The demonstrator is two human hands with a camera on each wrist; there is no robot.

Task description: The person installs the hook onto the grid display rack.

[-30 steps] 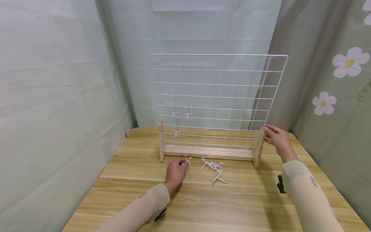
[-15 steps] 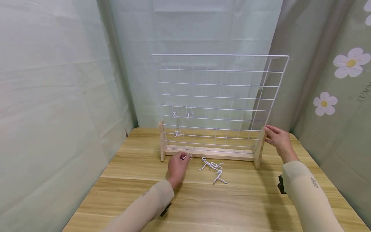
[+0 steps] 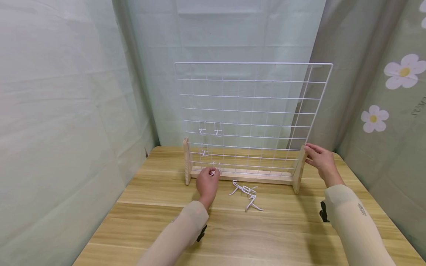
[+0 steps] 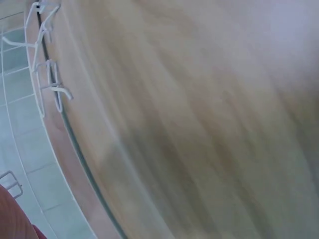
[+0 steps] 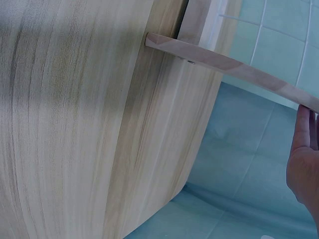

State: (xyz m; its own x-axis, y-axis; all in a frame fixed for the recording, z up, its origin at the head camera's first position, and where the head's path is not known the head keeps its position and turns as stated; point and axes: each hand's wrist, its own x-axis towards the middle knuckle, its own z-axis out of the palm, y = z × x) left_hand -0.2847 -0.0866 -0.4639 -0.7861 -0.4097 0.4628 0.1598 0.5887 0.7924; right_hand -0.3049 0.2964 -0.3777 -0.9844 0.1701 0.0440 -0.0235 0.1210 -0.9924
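Observation:
A white wire grid panel (image 3: 253,97) stands upright in a wooden base with two end posts. My left hand (image 3: 207,183) pinches a white wire hook (image 3: 219,167) at the lowest grid bars, left of the middle; the fingers hide part of the hook. Only a bit of that hand (image 4: 14,219) shows in the left wrist view. At the right end, my right hand (image 3: 321,162) grips the top of the wooden post (image 3: 299,170) between thumb and fingers. The right wrist view also has this hand (image 5: 304,172) against the post (image 5: 219,62).
Three white hooks hang on the grid's left part: an upper-left hook (image 3: 202,129), one beside it (image 3: 217,130) and a lower one (image 3: 204,150). Several loose hooks (image 3: 246,190) lie tangled on the wooden table (image 3: 266,236) before the base. Pale curtains (image 3: 76,111) surround the table.
My left hand has raised the hook from just before the base to the lowest grid bars, moving forward and slightly right. My right hand stays on the post.

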